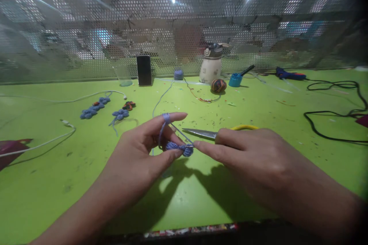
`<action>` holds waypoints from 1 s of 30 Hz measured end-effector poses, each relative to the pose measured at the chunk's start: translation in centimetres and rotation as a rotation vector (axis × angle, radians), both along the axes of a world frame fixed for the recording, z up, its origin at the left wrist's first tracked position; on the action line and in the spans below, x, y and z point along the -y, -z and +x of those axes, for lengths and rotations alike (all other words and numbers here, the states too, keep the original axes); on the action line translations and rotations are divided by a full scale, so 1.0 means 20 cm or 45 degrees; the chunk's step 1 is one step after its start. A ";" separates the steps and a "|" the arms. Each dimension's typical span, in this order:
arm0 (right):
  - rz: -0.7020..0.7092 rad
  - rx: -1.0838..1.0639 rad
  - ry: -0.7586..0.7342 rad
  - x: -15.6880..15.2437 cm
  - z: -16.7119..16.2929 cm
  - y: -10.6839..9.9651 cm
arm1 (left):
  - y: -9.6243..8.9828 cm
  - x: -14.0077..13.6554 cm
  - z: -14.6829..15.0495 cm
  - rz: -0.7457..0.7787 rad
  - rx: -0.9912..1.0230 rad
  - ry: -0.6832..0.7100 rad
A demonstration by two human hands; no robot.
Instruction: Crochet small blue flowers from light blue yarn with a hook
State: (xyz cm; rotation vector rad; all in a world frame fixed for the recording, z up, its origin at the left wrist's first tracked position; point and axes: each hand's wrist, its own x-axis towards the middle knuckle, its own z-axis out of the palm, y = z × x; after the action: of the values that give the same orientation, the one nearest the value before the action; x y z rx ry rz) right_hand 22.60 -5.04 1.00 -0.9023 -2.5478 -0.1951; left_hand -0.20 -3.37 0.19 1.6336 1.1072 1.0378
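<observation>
My left hand (143, 145) pinches a small blue-purple crochet piece (173, 146) between thumb and fingers. Blue-purple yarn (166, 118) is wound round its raised index finger and runs down to the piece. My right hand (247, 153) is closed on a crochet hook (190, 146); only its thin metal tip shows, at the right end of the piece, and the handle is hidden in the fist. Just behind the right hand lie scissors (201, 133) with a yellow handle, partly covered by that hand. From a ball of the same yarn (178, 75) a strand leads toward the left hand.
Crocheted flowers (120, 114) and a joined row of them (94, 108) lie at left near white cables (67, 123). Along the back stand a phone (144, 70), a bottle (211, 65), a multicoloured yarn ball (218, 85) and a blue pot (235, 80). A glue gun (290, 74) lies right.
</observation>
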 end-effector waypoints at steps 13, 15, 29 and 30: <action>0.138 0.028 0.086 0.02 -0.06 0.01 | 0.03 0.04 0.02 0.355 -0.177 -0.150; 0.148 0.006 0.101 0.02 -0.07 0.02 | 0.04 0.03 0.02 0.322 -0.130 -0.147; 0.182 -0.301 0.131 0.04 -0.14 0.04 | 0.01 0.07 0.05 0.166 0.205 -0.324; 0.152 -0.337 0.120 0.04 -0.14 0.04 | 0.00 0.07 0.05 0.187 0.194 -0.331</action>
State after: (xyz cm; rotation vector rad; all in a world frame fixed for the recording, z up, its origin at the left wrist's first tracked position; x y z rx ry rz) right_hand 19.72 -5.83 0.29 -0.9359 -2.2291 -0.2371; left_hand 0.86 -4.81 0.10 1.5201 1.1846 1.4177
